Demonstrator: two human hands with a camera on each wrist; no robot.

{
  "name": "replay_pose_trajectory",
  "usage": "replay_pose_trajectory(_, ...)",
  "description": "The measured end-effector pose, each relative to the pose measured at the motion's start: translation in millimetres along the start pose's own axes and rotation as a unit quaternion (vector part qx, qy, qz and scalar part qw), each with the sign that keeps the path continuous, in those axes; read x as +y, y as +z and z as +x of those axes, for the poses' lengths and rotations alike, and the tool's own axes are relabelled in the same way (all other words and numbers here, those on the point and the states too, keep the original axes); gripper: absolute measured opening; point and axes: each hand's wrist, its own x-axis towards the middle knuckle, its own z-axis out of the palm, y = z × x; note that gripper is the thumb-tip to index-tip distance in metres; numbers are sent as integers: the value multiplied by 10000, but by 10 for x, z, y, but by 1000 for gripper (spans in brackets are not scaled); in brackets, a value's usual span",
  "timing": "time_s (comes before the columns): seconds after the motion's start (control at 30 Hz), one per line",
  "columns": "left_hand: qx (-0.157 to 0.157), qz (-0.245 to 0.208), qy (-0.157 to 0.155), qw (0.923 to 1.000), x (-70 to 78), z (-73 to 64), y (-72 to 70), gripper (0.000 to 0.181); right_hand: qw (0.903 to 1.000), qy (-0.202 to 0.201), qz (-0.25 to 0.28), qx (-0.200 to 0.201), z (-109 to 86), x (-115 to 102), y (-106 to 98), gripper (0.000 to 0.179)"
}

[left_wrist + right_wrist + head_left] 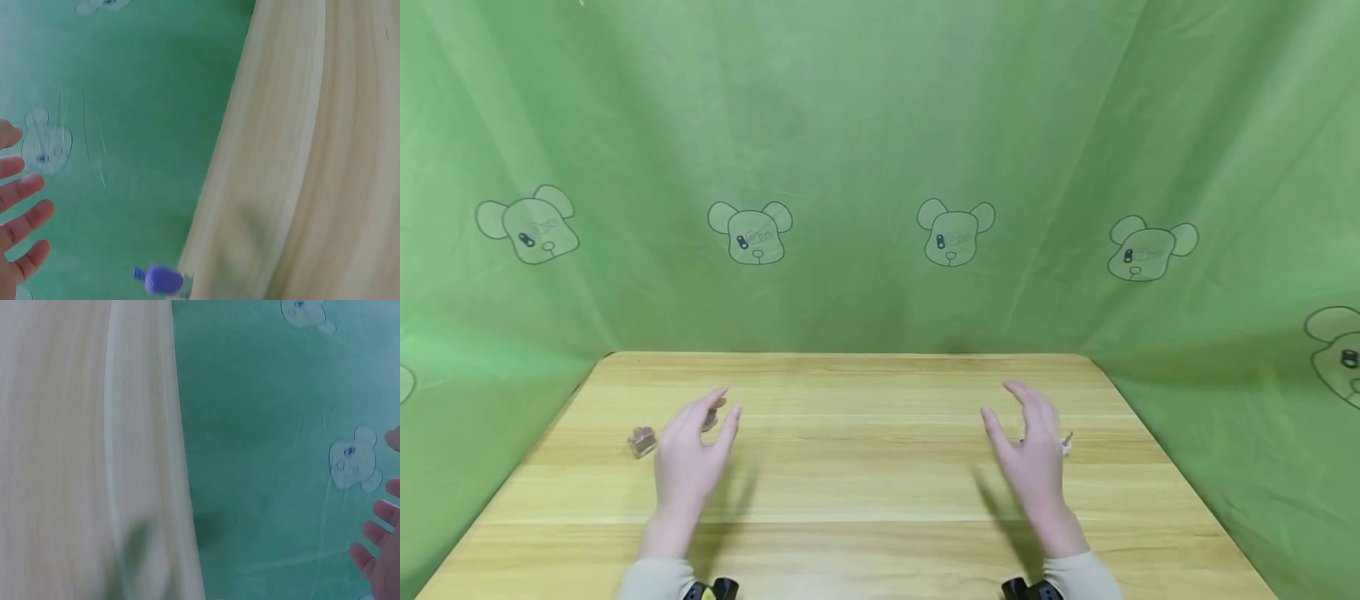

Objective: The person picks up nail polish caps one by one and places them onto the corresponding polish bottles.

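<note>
Both hands hover over the wooden table with fingers relaxed and nothing in them. Over the left half is my left hand (pixel 688 462), its thumb apart from the fingers. A small clear piece with a pinkish top (pixel 642 442) lies just left of it, and a similar small thing (pixel 710 419) is partly hidden behind its fingers. My right hand (pixel 1036 462) mirrors it on the other side. Beside its outer edge sits a small whitish object (pixel 1067 444), partly covered by the hand. In the left wrist view, a purple thing with a narrow ridged end (pixel 164 280) shows near the bottom.
The pale wooden table (pixel 865 483) has rounded far corners. Green cloth (pixel 850 100) printed with bear-head outlines hangs behind it and along both sides. Dark wrist devices (pixel 1033 588) sit at both cuffs, and the hands' shadows fall on the wood.
</note>
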Motion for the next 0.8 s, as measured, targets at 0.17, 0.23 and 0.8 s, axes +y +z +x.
replay_pose_trajectory(0.17,125,76,-193,9997,-177,-18,-89,34,9984,153,242,480,-15,155,-34,48)
replay_pose_trajectory(0.23,109,85,-390,9991,-239,-29,-125,35,9974,237,342,587,-28,209,-38,48)
replay_pose_trajectory(0.8,-429,-272,-2242,9732,-583,-116,-345,44,9720,2233,508,529,-142,435,-101,42)
